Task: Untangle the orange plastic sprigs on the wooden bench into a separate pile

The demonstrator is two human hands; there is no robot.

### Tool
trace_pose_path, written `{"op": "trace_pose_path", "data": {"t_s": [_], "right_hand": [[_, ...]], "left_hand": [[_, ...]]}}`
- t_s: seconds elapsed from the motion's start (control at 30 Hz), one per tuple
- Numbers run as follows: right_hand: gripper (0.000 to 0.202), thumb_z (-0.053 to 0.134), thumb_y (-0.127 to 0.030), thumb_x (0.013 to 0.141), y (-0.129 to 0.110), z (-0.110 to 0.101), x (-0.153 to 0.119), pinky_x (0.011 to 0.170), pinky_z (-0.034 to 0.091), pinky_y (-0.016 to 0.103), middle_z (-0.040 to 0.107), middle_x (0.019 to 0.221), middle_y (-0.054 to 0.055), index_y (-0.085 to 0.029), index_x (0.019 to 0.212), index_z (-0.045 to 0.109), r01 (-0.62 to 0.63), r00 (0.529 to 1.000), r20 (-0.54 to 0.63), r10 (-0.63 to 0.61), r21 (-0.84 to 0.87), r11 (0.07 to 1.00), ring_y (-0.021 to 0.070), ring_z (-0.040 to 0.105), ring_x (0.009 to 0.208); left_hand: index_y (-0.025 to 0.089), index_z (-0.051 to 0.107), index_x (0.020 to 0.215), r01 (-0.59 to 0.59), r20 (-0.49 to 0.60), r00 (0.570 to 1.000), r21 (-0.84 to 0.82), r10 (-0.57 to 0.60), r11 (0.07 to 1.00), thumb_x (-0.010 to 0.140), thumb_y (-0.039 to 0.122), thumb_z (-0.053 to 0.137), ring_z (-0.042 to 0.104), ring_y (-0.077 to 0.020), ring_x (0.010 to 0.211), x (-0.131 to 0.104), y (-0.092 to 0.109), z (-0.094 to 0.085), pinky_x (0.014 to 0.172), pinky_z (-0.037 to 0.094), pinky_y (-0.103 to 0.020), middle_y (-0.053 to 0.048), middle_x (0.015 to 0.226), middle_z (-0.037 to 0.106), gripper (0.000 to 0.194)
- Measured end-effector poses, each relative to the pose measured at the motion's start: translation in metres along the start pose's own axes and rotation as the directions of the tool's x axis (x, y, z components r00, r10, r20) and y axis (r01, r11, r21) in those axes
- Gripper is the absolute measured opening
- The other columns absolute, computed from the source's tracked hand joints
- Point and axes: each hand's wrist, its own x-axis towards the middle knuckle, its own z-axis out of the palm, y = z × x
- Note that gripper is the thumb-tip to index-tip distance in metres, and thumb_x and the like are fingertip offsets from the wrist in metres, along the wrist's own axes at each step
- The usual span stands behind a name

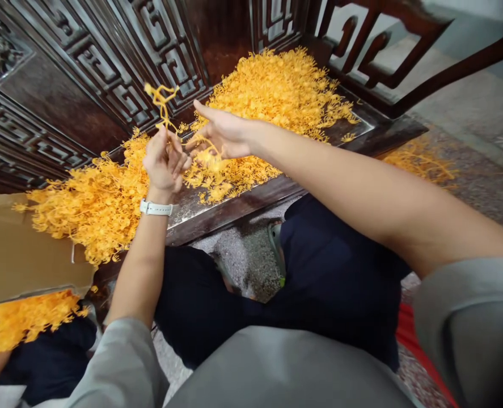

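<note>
My left hand [166, 158], with a pale watch band at its wrist, is closed in a pinch on a thin yellow plastic piece [161, 105]. The piece stands up above the fingertips, with curled, branching ends. Close by on the right is my right hand [228, 133], thumb raised and fingers apart. Another yellow strand [206, 141] shows at its fingers, blurred; I cannot tell whether it is touched. Behind both hands lies a big heap of similar yellow pieces [272, 90], and a second heap [102, 204] spreads left of my left hand.
The heaps rest on a dark wooden bench [229, 209] with a carved back [157, 51] and an armrest [387, 56]. At left are a cardboard box [25, 249] and another person's legs [47, 357] near more yellow pieces [30, 317]. Yellow strands [421, 161] also lie beyond the bench's right end.
</note>
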Motion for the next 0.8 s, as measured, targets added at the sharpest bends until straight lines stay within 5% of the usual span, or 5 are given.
{"op": "trace_pose_path", "data": {"t_s": [0.17, 0.47, 0.6, 0.8], "right_hand": [[0.072, 0.036, -0.091, 0.095, 0.008, 0.020, -0.006, 0.065, 0.058, 0.037, 0.063, 0.090, 0.009, -0.022, 0.093, 0.055, -0.038, 0.985, 0.175, 0.008, 0.174, 0.984, 0.0251, 0.064, 0.080], [0.066, 0.032, -0.089, 0.095, 0.017, 0.040, -0.001, 0.066, 0.060, 0.041, 0.065, 0.093, 0.007, -0.026, 0.095, 0.049, -0.003, 0.967, 0.234, -0.099, 0.402, 0.916, 0.0261, 0.067, 0.084], [0.066, 0.031, -0.088, 0.097, 0.018, 0.043, 0.000, 0.058, 0.055, 0.036, 0.065, 0.089, 0.007, -0.025, 0.094, 0.049, 0.025, 0.971, 0.209, -0.115, 0.389, 0.921, 0.0238, 0.063, 0.077], [0.055, 0.048, -0.077, 0.099, 0.015, 0.046, -0.003, 0.051, 0.045, 0.030, 0.065, 0.084, 0.007, -0.023, 0.091, 0.052, 0.048, 0.968, 0.223, -0.118, 0.295, 0.954, 0.0213, 0.057, 0.071]], "left_hand": [[0.022, 0.057, 0.063, -0.176, -0.110, 0.973, 0.220, 0.204, 0.959, 0.099, 0.065, 0.068, 0.019, -0.0066, 0.037, 0.013, -0.011, -0.013, 0.043, 0.019, -0.026, 0.009, 0.044, 0.025, 0.058], [0.023, 0.047, 0.074, -0.303, -0.390, 0.836, 0.259, 0.386, 0.917, 0.109, 0.062, 0.056, 0.019, -0.0081, 0.042, 0.017, -0.013, -0.001, 0.046, 0.015, -0.028, 0.010, 0.049, 0.026, 0.053], [0.022, 0.044, 0.079, -0.278, -0.374, 0.853, 0.264, 0.364, 0.924, 0.114, 0.058, 0.046, 0.019, -0.0062, 0.043, 0.017, -0.010, -0.006, 0.049, 0.014, -0.026, 0.011, 0.052, 0.026, 0.050], [0.024, 0.047, 0.079, -0.151, -0.302, 0.933, 0.164, 0.195, 0.975, 0.110, 0.066, 0.048, 0.014, -0.0083, 0.041, 0.012, 0.001, -0.009, 0.048, 0.008, -0.031, 0.010, 0.050, 0.022, 0.052]]}}
